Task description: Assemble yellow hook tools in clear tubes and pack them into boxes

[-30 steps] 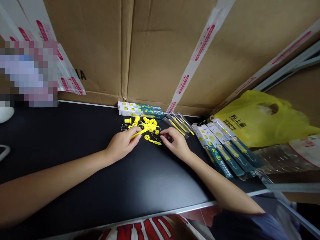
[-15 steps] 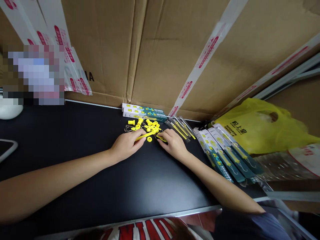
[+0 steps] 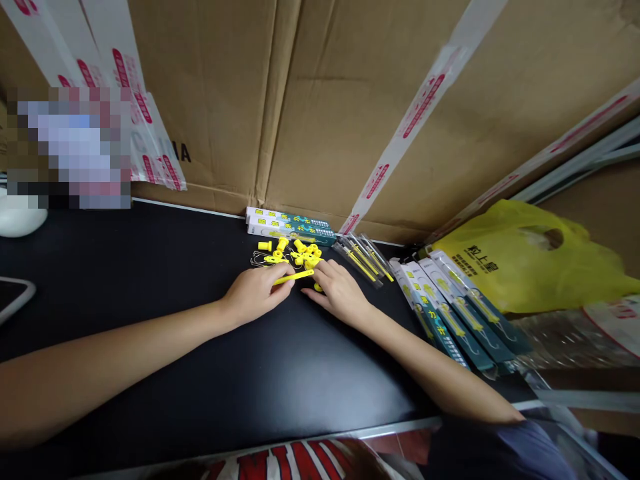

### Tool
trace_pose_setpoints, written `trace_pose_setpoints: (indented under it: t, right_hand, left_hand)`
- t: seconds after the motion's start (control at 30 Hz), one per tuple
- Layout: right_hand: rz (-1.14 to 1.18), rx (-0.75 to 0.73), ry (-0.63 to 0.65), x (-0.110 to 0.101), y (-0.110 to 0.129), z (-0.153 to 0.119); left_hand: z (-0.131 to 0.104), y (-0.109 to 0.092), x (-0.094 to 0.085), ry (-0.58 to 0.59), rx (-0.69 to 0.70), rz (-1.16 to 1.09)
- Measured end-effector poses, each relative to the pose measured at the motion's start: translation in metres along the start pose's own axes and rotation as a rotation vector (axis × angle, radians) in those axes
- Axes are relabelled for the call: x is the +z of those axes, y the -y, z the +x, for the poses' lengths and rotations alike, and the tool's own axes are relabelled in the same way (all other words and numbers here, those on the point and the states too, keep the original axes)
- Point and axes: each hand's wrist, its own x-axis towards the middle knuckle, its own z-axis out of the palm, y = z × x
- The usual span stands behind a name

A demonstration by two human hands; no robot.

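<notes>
My left hand (image 3: 260, 291) is closed in a pinch on a flat yellow plastic strip (image 3: 300, 276), which points right toward my other hand. My right hand (image 3: 339, 291) is at the right edge of a pile of yellow plastic parts (image 3: 300, 257), its thumb stretched apart from the fingers. A small yellow piece (image 3: 318, 287) shows between that thumb and the index finger; its full shape is hidden. Several thin wire hooks (image 3: 260, 257) lie among yellow caps (image 3: 265, 246) at the left of the pile.
Behind the pile lie printed boxes (image 3: 290, 230). Clear tubes with yellow rods (image 3: 363, 259) sit to the right, then a row of more green-and-white boxes (image 3: 450, 313). A yellow plastic bag (image 3: 520, 260) rests at the far right. Cardboard (image 3: 325, 133) rises behind the black table (image 3: 240, 387).
The strip in my left hand has swung to lie flatter and lower. My right hand has moved slightly left, thumb spread wider, and the yellow ring that lay between the hands no longer shows there.
</notes>
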Motion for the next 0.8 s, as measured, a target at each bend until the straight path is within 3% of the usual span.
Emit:
trace_pose_setpoints:
  t: [0.17,0.5,0.8]
  right_hand:
    - [-0.009,0.053,-0.012,-0.008,0.000,-0.013]
    - [0.080,0.126,0.117,-0.012,0.005,-0.020]
    - [0.200,0.177,0.076,-0.015,0.009,-0.024]
  left_hand:
    - [0.000,0.000,0.000,-0.008,0.006,0.013]
    - [0.001,0.002,0.001,0.034,0.027,0.011]
    - [-0.002,0.003,0.004,0.093,0.116,0.099]
